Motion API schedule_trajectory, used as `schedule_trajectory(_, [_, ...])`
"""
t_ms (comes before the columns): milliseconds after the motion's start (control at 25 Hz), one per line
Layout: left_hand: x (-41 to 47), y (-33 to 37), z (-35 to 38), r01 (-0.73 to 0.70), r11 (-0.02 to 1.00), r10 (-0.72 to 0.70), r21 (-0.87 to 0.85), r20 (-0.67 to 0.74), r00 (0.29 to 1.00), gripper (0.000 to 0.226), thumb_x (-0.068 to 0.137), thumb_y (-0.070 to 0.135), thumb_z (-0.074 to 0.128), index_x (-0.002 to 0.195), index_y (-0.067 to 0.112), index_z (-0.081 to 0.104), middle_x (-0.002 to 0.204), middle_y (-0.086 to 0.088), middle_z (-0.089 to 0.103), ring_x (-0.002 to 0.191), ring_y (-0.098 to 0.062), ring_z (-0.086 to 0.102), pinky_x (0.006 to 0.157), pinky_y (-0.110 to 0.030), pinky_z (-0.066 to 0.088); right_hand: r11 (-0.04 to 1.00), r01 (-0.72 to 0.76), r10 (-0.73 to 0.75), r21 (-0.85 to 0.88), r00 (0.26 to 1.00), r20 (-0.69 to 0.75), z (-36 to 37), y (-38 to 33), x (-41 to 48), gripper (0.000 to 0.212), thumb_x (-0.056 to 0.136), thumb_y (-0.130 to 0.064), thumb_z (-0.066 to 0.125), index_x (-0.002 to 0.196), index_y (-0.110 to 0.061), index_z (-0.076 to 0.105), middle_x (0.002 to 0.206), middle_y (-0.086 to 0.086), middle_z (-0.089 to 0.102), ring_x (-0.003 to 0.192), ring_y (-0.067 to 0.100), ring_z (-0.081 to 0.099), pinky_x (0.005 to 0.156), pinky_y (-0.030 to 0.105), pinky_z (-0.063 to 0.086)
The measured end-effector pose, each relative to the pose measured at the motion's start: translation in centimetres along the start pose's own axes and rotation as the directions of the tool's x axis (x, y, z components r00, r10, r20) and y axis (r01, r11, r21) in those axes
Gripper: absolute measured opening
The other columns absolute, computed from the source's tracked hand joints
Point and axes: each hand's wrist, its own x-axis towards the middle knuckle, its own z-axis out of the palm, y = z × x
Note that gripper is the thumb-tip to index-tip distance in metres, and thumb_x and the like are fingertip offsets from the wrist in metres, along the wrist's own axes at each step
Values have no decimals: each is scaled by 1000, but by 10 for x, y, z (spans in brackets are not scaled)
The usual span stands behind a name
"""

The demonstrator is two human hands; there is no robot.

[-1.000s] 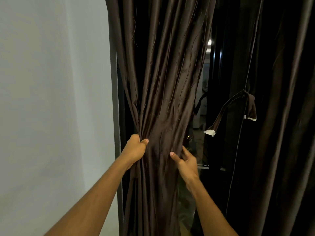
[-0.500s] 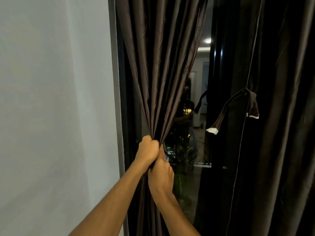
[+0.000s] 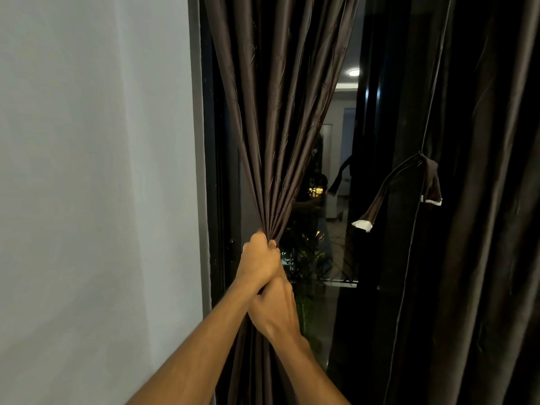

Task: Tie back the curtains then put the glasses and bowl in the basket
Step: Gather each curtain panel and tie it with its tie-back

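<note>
Head view: two hands, left hand [image 3: 258, 258] stacked on right hand [image 3: 274, 308], fingers curled tight round one curtain [image 3: 274, 127], bunching it into a rope beside the wall [image 3: 87, 171], apparently ready for tying. A second curtain [image 3: 482, 200] hangs right, one tie [image 3: 380, 197] dangling from it. Glasses, bowl, basket: none visible.

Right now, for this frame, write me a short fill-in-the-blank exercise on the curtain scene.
The left hand grips the gathered curtain directly ___ the right hand.
The loose tie-back strap hanging by the other curtain has ends tipped in ___.
The plain wall lies to the ___ of the gathered curtain.
Missing words: above; white; left.
</note>
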Motion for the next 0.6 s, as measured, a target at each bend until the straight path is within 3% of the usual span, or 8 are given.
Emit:
schedule_trajectory(200, [-1, 5, -5, 17, 995, -22, 100, 49, 999, 15, 95, 28, 50, 89, 14, 46, 97, -10, 58, 85, -24, 58, 70, -35, 47, 984, -1, 1, -177, 1000, -1, -1, 1, 2, 59, 92, -20, 59, 146, -13, 36, 137, 5, 56, 117, 13, 60, 94, 26, 51])
schedule_trajectory(320, [2, 5, -15, 62, 977, -79, 204, 73, 994, 45, 87, 60, 56, 86, 16, 46, 92, -5, 58, 85, -22, 60, 73, -37, 51, 981, 42, -51, -187, 998, -45, 0, -1, -3, 67, 93, -16, 59, 152, -15, 28, 140, 3, 54, 125, 15, 56, 102, 31, 49])
schedule_trajectory(400, [4, 5, -20, 113, 987, -127, 110, 125, 984, 62, 74, 73, 59, 86, 13, 51, 90, -8, 62, 83, -22, 63, 74, -38, 55, 978, 73, -85, -193, 995, -56, -3, -4, -6, 71, 94, -16, 58, 154, -17, 21, 142, 2, 52, 127, 15, 54, 103, 34, 48])
schedule_trajectory(520, [10, 5, -27, 210, 975, -182, -77, 271, 945, 74, 62, 77, 67, 93, 9, 63, 91, -11, 70, 81, -22, 69, 74, -39, 60, 971, 72, -87, -228, 995, -57, -8, -6, -9, 71, 95, -12, 55, 155, -17, 19, 143, 0, 49, 130, 14, 49, 106, 31, 44])
schedule_trajectory(600, [14, 5, -30, 238, 967, -195, -89, 339, 920, 72, 63, 74, 69, 98, 11, 64, 93, -10, 71, 74, -17, 66, 57, -29, 56, 976, 85, -104, -202, 991, -88, -10, -4, -10, 59, 96, -11, 51, 151, -17, 30, 137, -2, 52, 128, 13, 49, 105, 30, 44])
